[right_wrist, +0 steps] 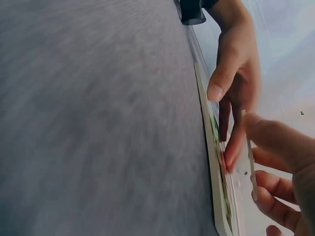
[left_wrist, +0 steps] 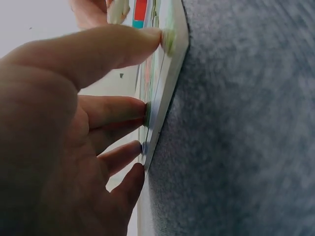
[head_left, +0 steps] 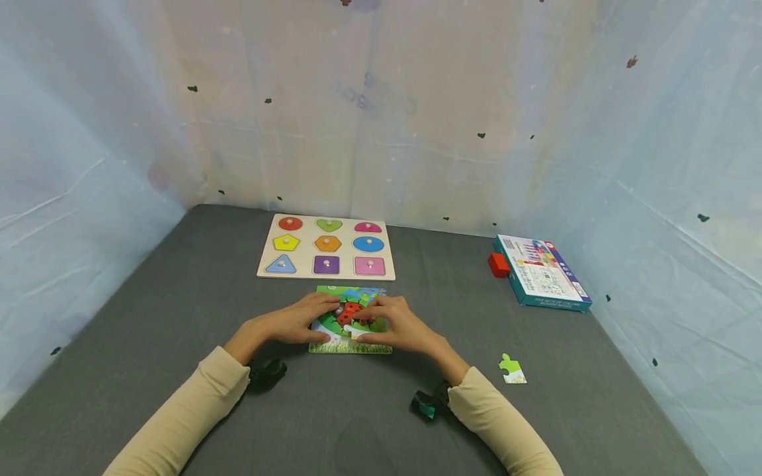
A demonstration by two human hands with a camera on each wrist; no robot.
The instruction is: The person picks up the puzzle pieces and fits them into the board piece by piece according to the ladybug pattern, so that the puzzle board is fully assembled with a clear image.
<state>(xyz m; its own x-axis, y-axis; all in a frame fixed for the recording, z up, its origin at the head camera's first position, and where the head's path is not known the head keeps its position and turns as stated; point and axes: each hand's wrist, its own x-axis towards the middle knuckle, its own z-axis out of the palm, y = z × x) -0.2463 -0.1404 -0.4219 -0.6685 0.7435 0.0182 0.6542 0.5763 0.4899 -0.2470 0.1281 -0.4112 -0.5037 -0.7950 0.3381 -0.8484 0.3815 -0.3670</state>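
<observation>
A jigsaw board (head_left: pixel 351 347) with a ladybug picture on green leaves and grass lies in front of the person in the head view. The left hand (head_left: pixel 297 319) rests on its left side, thumb and fingertips touching the surface. Between thumb and fingers, the right hand (head_left: pixel 401 325) pinches a thin puzzle piece (right_wrist: pixel 249 145), seen edge-on and raised off the board in the right wrist view. Both hands cover parts of the picture. A loose green and white puzzle piece (head_left: pixel 513 371) lies on the table to the right.
Behind the jigsaw lies a wooden peg board (head_left: pixel 306 258) with several coloured shapes. A teal-edged box (head_left: pixel 544 274) sits at the back right, with a red block (head_left: pixel 499 265) by its left side. Pale sheeting (head_left: pixel 369 165) surrounds the grey table (head_left: pixel 286 430).
</observation>
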